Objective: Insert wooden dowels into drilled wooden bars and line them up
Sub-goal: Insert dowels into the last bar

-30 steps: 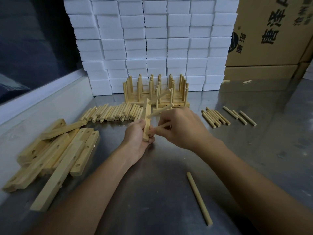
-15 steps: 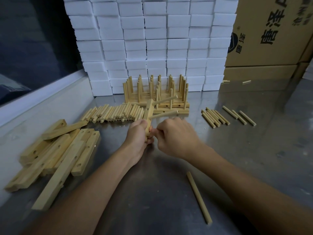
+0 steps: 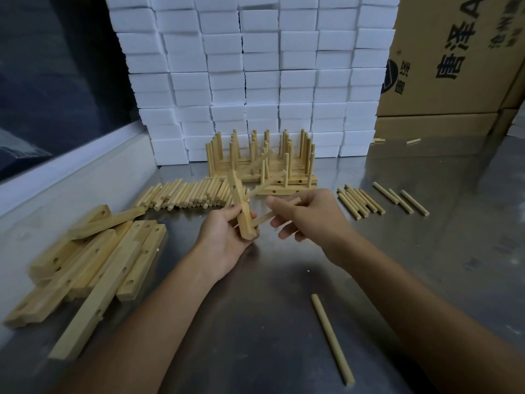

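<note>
The person holds one drilled wooden bar (image 3: 241, 207) in the left hand (image 3: 224, 240), fingers curled around its lower end, above the metal table (image 3: 284, 322). Three dowels stick out of this bar (the motion blur makes them a little unclear). The right hand (image 3: 309, 216) pinches the lowest dowel (image 3: 265, 217) near the bar. Behind stands the group of finished bars (image 3: 262, 162) with upright dowels, too many to count. One loose dowel (image 3: 332, 338) lies in front, three dowels (image 3: 400, 198) lie at far right, and a small group (image 3: 359, 202) of about seven beside them. A pile of empty bars (image 3: 91, 265) lies at left, near a long row of dowels (image 3: 187, 193).
</note>
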`<state>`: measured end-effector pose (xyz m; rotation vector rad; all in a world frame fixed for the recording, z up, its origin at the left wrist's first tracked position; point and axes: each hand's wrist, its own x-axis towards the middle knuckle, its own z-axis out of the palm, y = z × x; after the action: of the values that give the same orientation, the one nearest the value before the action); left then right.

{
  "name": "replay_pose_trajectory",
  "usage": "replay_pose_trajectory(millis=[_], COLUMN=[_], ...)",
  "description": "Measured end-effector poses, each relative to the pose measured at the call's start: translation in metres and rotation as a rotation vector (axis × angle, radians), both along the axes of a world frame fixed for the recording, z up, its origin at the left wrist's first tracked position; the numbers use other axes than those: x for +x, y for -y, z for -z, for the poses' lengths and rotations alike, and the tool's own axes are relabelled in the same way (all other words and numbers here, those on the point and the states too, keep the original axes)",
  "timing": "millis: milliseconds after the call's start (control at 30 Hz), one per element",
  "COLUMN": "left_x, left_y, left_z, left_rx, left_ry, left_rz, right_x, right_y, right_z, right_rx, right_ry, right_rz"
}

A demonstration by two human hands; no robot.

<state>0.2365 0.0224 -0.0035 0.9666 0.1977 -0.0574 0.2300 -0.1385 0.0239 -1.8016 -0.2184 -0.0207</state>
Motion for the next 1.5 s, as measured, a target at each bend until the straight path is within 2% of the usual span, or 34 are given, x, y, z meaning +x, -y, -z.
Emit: replay_pose_trajectory(millis=[100, 200, 267, 400, 500, 700, 833, 1000, 1100, 1367, 1500], left_x=[-0.003, -0.003, -0.004, -0.003, 0.0, 0.007, 0.007, 0.008, 0.007, 0.003, 0.004], left_y=[-0.003, -0.001, 0.001, 0.002, -0.003, -0.018, -0.011, -0.009, -0.009, -0.009, -0.008], left_z=[-0.001, 0.001, 0.002, 0.003, 0.003, 0.006, 0.016, 0.021, 0.021, 0.019, 0.018], left_rx=[-0.044, -0.043, -0.008, 0.057, 0.108, 0.31, 0.662, 0.86, 0.884, 0.908, 0.912], left_ry=[0.023, 0.088, 0.119, 0.128, 0.123, 0.088, 0.167, 0.215, 0.217, 0.225, 0.216], left_rz=[0.017, 0.057, 0.061, 0.038, -0.065, -0.293, -0.227, -0.216, -0.2, -0.187, -0.18], right_x=[0.003, 0.003, 0.003, 0.008, 0.014, 0.027, 0.041, 0.055, 0.06, 0.07, 0.082], right_y=[0.0, -0.005, -0.008, -0.004, 0.007, 0.031, 0.058, 0.092, 0.098, 0.111, 0.119], right_z=[0.005, 0.013, 0.017, 0.019, 0.018, 0.017, 0.01, 0.015, 0.018, 0.019, 0.018], right_rx=[0.037, -0.034, -0.011, -0.032, -0.118, -0.393, -0.423, -0.404, -0.416, -0.178, -0.15], right_ry=[-0.067, -0.073, -0.077, -0.06, -0.018, 0.139, 0.142, 0.153, 0.158, 0.087, 0.08], right_rz=[0.05, 0.003, -0.043, -0.031, 0.026, 0.095, 0.226, 0.468, 0.549, 0.752, 0.818])
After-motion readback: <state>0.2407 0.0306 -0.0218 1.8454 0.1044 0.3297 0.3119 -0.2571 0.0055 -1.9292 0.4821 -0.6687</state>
